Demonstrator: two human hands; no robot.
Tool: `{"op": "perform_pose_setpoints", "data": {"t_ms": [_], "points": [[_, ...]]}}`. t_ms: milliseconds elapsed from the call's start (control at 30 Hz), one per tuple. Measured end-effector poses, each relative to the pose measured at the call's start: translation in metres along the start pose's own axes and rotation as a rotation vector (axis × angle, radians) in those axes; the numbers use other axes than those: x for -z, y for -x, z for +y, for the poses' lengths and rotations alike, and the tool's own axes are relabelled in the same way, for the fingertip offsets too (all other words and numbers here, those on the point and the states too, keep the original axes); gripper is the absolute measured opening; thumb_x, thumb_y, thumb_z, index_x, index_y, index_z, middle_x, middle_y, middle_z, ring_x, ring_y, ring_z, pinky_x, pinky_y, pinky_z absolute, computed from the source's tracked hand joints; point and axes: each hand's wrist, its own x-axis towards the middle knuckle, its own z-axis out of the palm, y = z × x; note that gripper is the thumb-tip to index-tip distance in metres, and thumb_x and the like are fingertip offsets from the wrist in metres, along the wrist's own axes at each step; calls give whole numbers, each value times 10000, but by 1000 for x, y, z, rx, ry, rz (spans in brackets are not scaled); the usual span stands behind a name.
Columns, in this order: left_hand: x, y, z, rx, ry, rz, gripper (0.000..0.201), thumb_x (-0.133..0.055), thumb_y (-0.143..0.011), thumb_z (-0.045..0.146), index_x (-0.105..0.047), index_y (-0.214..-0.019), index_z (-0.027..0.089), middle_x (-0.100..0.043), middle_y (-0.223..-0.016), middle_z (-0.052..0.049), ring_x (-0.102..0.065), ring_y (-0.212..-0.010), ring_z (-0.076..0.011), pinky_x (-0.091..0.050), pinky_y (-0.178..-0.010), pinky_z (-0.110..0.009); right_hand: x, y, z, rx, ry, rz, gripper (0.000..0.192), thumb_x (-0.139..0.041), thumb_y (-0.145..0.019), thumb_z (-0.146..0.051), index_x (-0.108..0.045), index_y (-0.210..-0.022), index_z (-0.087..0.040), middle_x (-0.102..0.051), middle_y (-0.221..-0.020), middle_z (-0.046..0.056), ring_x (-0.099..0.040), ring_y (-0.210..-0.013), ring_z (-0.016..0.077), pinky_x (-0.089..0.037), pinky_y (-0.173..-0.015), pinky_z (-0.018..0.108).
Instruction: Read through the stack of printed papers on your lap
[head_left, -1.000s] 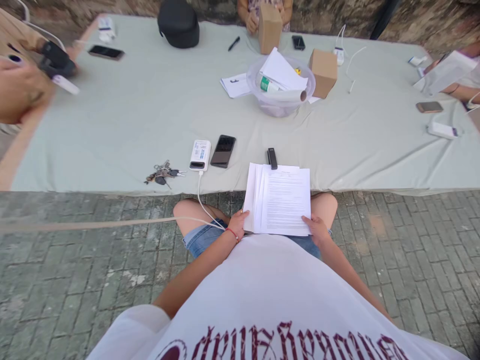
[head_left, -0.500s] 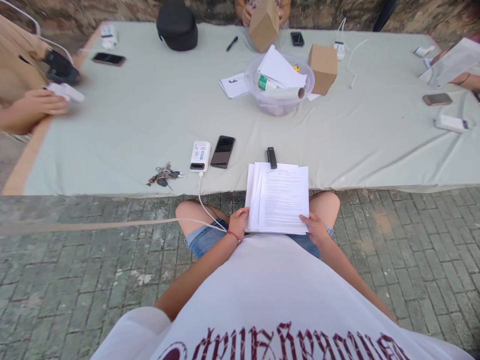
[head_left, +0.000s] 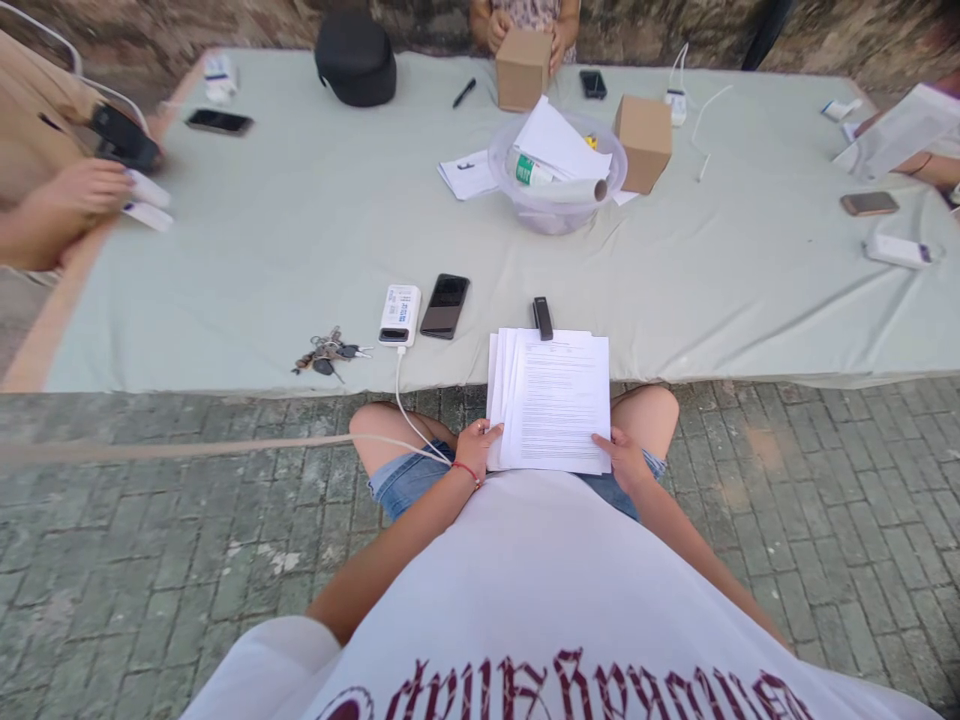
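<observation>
A stack of printed paper sheets [head_left: 559,400] lies across the table's front edge and over my lap, its sheets slightly fanned out toward the left. My left hand [head_left: 475,445] grips the stack's left edge near the bottom, thumb on top. On the opposite edge, my right hand [head_left: 624,457] pinches the sheets at the lower right corner, also thumb up. At the top of the stack sits a black stapler-like object [head_left: 542,318], overlapping or touching the upper edge; its exact kind is unclear.
A white power bank [head_left: 400,314] with a cable, a phone [head_left: 445,306] and keys [head_left: 328,353] lie left of the papers. Farther back stand a plastic bowl [head_left: 556,222] of items and a cardboard box [head_left: 643,145]. Other people sit around the table [head_left: 300,240].
The paper stack and both my hands have shifted slightly, the stack a little to the left. Across the table, another person's hands have turned and lowered a cardboard box.
</observation>
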Motion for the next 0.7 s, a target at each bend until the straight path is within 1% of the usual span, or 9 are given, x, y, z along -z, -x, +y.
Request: {"op": "perform_pose_setpoints", "data": {"t_ms": [167, 233, 333, 367, 400, 467, 533, 633, 700], "points": [[-1, 0, -1, -51, 23, 17, 495, -865, -571, 510, -529, -787, 217, -610, -719, 33, -576, -663, -150, -466, -646, -279, 12, -2, 1, -14, 10, 60, 488, -898, -630, -478, -739, -1020, -231, -813, -1059, 48, -760, -1002, 319, -593, -979, 500], [-1, 1, 1, -80, 4, 44, 479, -850, -598, 423, -552, -917, 227, -634, -763, 24, -604, -690, -163, -476, -664, -281, 18, -1, -1, -27, -3, 39, 496, -899, -631, -469, -749, -1036, -225, -813, -1058, 62, -766, -989, 324, -596, -970, 503], [0, 1, 6, -135, -50, 68, 615, -828, -596, 277, -570, -1154, 248, -649, -806, 24, -618, -707, -173, -474, -678, -279, 20, 0, -5, -52, -22, 2, 507, -908, -628, -447, -758, -1054, -216, -812, -1055, 77, -770, -974, 333, -598, -970, 509], [0, 1, 7, -149, -63, 64, 618, -817, -594, 247, -592, -1170, 248, -654, -813, 20, -618, -714, -176, -473, -688, -279, 19, 1, -6, -57, -27, -2, 500, -911, -625, -443, -760, -1045, -218, -813, -1052, 78, -771, -973, 335, -598, -973, 511], [0, 2, 8, -158, -73, 57, 563, -808, -592, 230, -634, -1128, 238, -660, -812, 14, -616, -726, -178, -471, -702, -280, 17, 1, -7, -58, -31, -5, 490, -913, -625, -442, -761, -1036, -223, -813, -1052, 76, -770, -978, 336, -598, -976, 513], [-1, 2, 10, -152, -75, 33, 355, -798, -592, 233, -707, -934, 203, -680, -799, -8, -616, -760, -187, -468, -735, -282, 11, 1, -8, -56, -34, -17, 473, -910, -629, -447, -759, -1024, -234, -813, -1057, 65, -766, -998, 336, -598, -984, 515], [-3, 2, 10, -130, -40, 9, 217, -800, -600, 281, -721, -778, 185, -710, -797, -28, -626, -805, -202, -473, -767, -286, 4, 0, -8, -54, -30, -39, 468, -905, -633, -456, -755, -1022, -244, -812, -1062, 53, -763, -1015, 333, -595, -993, 512], [-3, 2, 10, -74, 58, -28, 270, -802, -635, 418, -731, -736, 178, -739, -797, -40, -642, -817, -214, -493, -764, -297, -3, -1, -7, -52, -13, -63, 454, -898, -640, -469, -750, -1012, -255, -811, -1073, 44, -761, -1013, 323, -596, -994, 494], [-2, 1, 10, -48, 52, -38, 330, -805, -643, 485, -726, -716, 173, -734, -757, -37, -636, -779, -210, -495, -728, -297, -3, -2, -5, -47, 7, -67, 452, -887, -654, -476, -744, -1022, -257, -808, -1087, 45, -758, -1013, 315, -594, -991, 484]]}}
